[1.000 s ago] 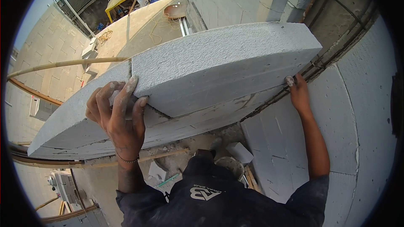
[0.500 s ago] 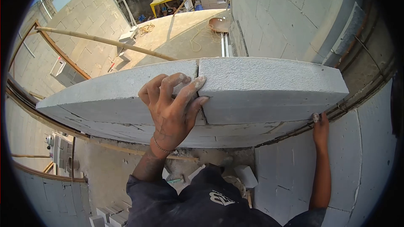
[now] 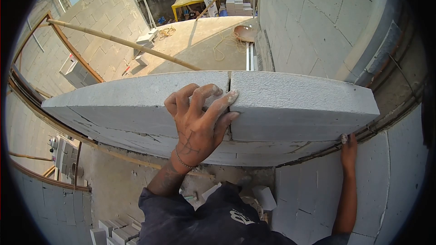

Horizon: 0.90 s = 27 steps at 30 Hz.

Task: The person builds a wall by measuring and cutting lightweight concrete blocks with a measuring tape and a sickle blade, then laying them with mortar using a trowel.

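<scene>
Two pale grey aerated concrete blocks meet end to end along the wall top: the right block (image 3: 299, 97) and the left block (image 3: 118, 93), with a thin dark joint between them. My left hand (image 3: 197, 120) is at this joint. Its fingers curl over the left block's top edge, and the index finger and thumb reach the right block's near corner. At the right block's lower right corner, my right hand (image 3: 349, 149) is closed with its fingertips against the edge; part of its fingers is hidden. White dust covers the fingertips of both hands.
A bamboo pole (image 3: 122, 41) slants beyond the wall. A tall block wall (image 3: 313, 22) rises at the right. Down on the left, stacked blocks (image 3: 118, 231) lie on the floor. Behind the wall are a round pan (image 3: 245, 32), a cord, and a yellow canopy (image 3: 188, 1).
The view has shifted slightly, so the blocks and both hands appear a little lower, with the joint farther right. Both hands keep their places on the blocks.
</scene>
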### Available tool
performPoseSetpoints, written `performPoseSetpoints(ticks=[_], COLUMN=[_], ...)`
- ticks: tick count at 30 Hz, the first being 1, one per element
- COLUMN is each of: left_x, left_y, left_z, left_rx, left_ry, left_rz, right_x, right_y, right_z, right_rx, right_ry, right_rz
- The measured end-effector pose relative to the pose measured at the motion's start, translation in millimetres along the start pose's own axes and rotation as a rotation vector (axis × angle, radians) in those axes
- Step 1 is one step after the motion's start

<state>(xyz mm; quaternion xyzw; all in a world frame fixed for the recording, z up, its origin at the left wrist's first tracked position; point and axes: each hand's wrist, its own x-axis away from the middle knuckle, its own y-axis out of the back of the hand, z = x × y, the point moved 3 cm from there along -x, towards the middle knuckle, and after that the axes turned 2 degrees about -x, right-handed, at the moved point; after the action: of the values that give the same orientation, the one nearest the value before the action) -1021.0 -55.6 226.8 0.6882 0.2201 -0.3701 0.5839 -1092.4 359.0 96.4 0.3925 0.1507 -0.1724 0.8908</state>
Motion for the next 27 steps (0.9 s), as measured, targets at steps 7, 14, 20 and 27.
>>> performPoseSetpoints(ticks=[7, 14, 20, 27], left_x=[0.0, -0.9, -3.3, -1.8], left_y=[1.2, 4.8, 1.8, 1.6], left_z=[-0.1, -1.5, -3.2, 0.0], left_rx=[0.003, 0.003, -0.066, -0.063], left_ry=[-0.013, -0.033, -0.038, -0.044], left_rz=[0.008, 0.009, -0.005, 0.006], right_x=[-0.8, -0.2, -4.9, -5.1], right_y=[0.1, 6.8, -0.3, -2.0], right_z=[-3.7, 22.5, -4.8, -1.7], right_rx=[0.019, 0.000, 0.034, -0.115], right_ry=[-0.100, -0.133, -0.096, -0.150], right_rz=[0.098, 0.130, 0.103, 0.177])
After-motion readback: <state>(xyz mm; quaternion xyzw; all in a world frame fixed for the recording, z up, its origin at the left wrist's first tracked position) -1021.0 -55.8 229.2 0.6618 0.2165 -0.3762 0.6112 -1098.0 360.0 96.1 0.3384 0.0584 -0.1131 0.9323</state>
